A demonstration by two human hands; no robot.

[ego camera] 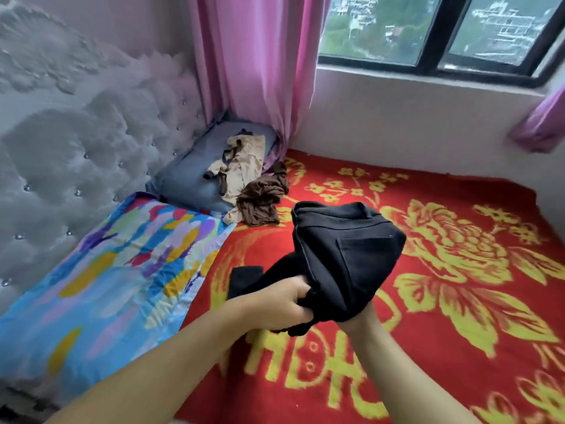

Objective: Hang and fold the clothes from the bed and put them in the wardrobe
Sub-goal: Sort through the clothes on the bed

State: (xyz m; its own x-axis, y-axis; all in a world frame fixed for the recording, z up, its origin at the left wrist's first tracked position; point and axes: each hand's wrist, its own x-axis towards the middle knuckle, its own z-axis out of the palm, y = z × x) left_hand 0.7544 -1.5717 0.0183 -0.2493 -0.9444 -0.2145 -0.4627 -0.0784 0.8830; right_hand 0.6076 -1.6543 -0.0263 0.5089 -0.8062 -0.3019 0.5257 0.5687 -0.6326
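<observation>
A black pair of trousers [342,249] is bunched up and held above the red bed cover [443,301]. My left hand [281,304] grips its lower left part, fingers closed in the cloth. My right hand [360,316] holds it from underneath and is mostly hidden by the fabric. A brown garment [261,200] lies crumpled near the pillows. A beige garment with dark trim [241,166] lies on the blue pillow [186,182]. The wardrobe is out of view.
A colourful patterned pillow [107,276] lies at the left against the tufted grey headboard [76,142]. Pink curtains [253,62] hang in the corner by the window [428,35]. The bed reaches the wall below the sill.
</observation>
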